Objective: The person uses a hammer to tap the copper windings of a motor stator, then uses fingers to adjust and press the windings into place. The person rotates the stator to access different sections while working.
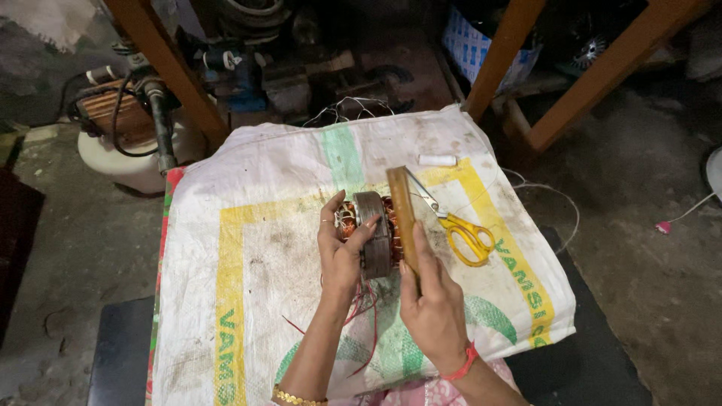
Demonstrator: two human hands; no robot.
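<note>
My left hand (341,252) grips a round motor stator (372,234) with a grey metal core and copper windings, held on edge over a white woven sack (248,248). Thin red wires (368,316) trail from it toward my lap. My right hand (430,297) holds a flat wooden stick (403,214) upright against the stator's right face. Both hands sit close together at the sack's middle.
Yellow-handled scissors (460,229) lie just right of the stick. A small white roll (437,160) rests near the sack's far edge. Wooden table legs (169,68) stand behind, with a white canister (124,154), cables and machine parts. Bare concrete floor surrounds the sack.
</note>
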